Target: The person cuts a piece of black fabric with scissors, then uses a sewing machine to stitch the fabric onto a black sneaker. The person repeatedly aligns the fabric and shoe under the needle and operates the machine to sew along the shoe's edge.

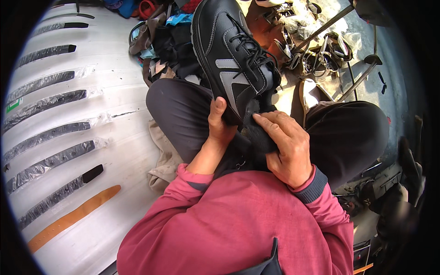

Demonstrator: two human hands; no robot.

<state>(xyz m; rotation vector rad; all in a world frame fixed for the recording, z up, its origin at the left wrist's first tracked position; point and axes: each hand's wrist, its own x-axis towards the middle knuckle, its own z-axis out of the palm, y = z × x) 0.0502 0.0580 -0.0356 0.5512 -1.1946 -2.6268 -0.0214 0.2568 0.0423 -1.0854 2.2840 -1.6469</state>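
A black lace-up shoe (231, 50) with grey side patches and pale stitching is raised above my lap, its toe pointing away from me. Round its heel end my left hand (219, 123) is closed, with the thumb up along the side of the sole. At the shoe's heel and opening lies a dark, fuzzy, cloth-like piece (257, 133); whether it is part of the lining or separate cannot be made out. My right hand (288, 146) grips this piece, index finger laid over it near the shoe's opening. The right thumb's tip is partly hidden.
Several black belts (50, 123), mostly in clear wrapping, and one tan strap (75, 217) lie on the white surface at left. Dark cloths (176, 46) are heaped beyond my knee. Metal rods (360, 82) and scattered shoe parts (316, 50) stand at the far right.
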